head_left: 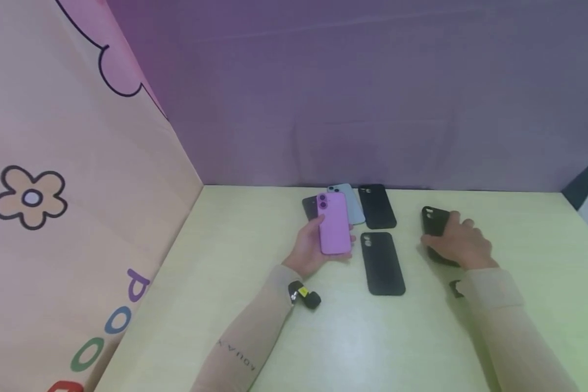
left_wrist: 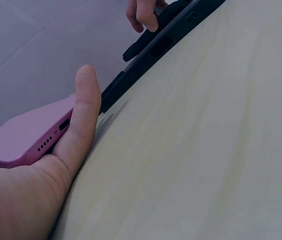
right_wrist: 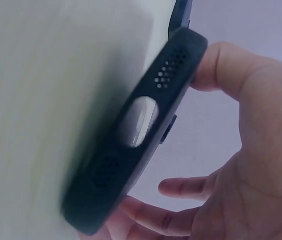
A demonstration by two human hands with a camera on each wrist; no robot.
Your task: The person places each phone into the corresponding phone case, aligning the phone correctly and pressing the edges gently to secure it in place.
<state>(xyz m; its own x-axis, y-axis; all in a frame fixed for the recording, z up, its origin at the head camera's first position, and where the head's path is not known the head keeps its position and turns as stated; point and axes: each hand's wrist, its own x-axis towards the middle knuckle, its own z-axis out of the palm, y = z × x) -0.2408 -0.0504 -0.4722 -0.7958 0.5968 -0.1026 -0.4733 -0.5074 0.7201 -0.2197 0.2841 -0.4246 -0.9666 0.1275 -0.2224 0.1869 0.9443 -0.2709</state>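
A pink phone, its two-lens back facing up, lies across my left hand, which grips it by the sides. The left wrist view shows the phone's lower edge, with its port and speaker holes, beside a raised digit. Over at the right, my right hand holds a black phone case between thumb and fingers. That case is tilted in the right wrist view, its port cutout and perforated end toward the camera. Another black phone case lies flat on the table between the two hands.
Behind the pink phone lie a light blue phone and a dark, partly covered item. One more black phone case is beside them, near the table's back edge. A purple backdrop rises behind, and a printed cloth at left.
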